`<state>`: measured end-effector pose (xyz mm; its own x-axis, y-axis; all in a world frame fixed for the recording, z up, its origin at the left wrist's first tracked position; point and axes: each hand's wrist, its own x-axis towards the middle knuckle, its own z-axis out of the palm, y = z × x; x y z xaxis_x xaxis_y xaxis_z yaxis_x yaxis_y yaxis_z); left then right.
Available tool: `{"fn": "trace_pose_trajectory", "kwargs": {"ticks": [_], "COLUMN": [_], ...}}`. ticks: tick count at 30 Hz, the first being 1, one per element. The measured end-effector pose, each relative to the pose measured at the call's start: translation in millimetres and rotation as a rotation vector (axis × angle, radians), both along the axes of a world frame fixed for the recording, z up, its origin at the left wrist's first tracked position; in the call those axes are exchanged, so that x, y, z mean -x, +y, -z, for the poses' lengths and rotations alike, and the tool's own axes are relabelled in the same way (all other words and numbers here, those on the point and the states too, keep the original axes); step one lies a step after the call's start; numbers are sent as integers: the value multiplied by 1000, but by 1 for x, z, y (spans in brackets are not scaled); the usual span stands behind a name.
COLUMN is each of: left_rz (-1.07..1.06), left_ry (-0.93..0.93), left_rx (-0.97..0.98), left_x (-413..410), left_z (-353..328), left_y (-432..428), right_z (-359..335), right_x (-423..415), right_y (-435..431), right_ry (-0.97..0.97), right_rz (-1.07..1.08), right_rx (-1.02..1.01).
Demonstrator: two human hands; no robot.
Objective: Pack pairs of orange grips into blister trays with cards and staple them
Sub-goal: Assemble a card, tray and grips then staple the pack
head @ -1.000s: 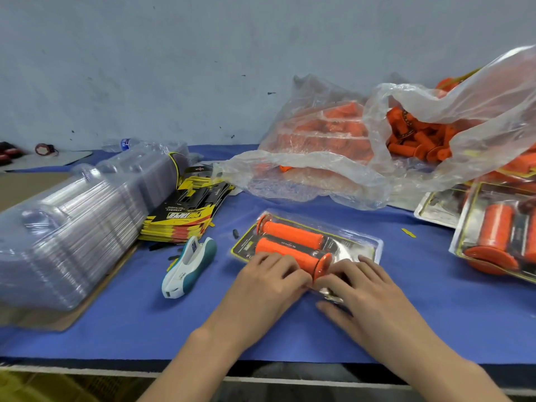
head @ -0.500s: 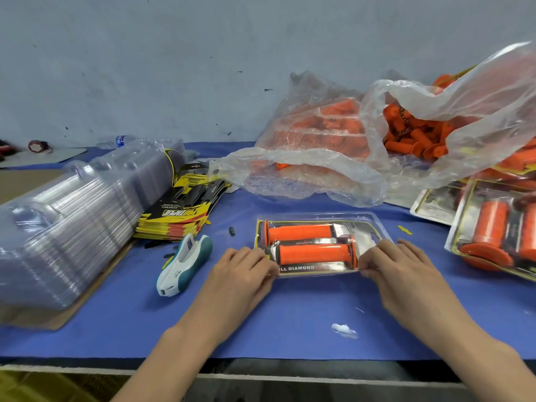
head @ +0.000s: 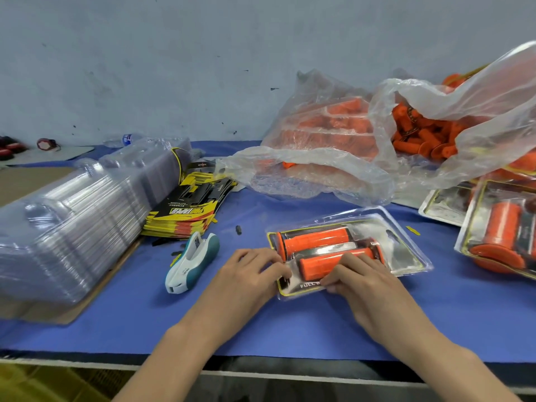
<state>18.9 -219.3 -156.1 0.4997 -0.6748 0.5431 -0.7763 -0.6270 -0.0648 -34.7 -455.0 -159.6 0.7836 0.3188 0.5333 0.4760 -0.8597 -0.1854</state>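
A clear blister tray (head: 406, 250) with a yellow-and-black card inside lies on the blue table in front of me. Two orange grips (head: 316, 238) lie side by side in it. My left hand (head: 249, 274) pinches the tray's near left edge with curled fingers. My right hand (head: 359, 277) presses down on the near edge, its fingertips over the card's lettering and partly over the nearer grip. The white and teal stapler (head: 191, 262) lies to the left of my left hand, untouched.
A tall stack of empty clear trays (head: 66, 227) fills the left side, with a pile of printed cards (head: 188, 204) beside it. Plastic bags of loose orange grips (head: 420, 132) sit at the back right. Packed blister trays (head: 499, 227) lie at the right edge.
The tray was turned from slanted to nearly level across the table. My right hand then slid from the tray's right end to its near edge, close to my left hand.
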Motion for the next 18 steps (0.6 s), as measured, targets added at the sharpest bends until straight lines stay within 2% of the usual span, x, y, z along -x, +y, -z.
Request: {"fn": "trace_pose_trajectory", "kwargs": {"ticks": [3,9,12,15,18], "left_rz": [2,135,169,96,57], "left_ry": [-46,-92,-75,6,49], "left_rx": [0,54,99,142,143], "left_x": [-1,10,12,5,2], "left_z": [-4,-6,-3,-1,0], "left_y": [-1,-11,-12,-2,2], "right_z": [-2,-4,-6,-7,-4], "right_x": [0,6,8,9,8], "right_y": [-8,0,1,-7,-12], "right_ry": [39,-79,-52,19,58], "right_rz": [-45,-67,-117,-138,-146], "right_rx": [-19,79,-12,-118,-127]}}
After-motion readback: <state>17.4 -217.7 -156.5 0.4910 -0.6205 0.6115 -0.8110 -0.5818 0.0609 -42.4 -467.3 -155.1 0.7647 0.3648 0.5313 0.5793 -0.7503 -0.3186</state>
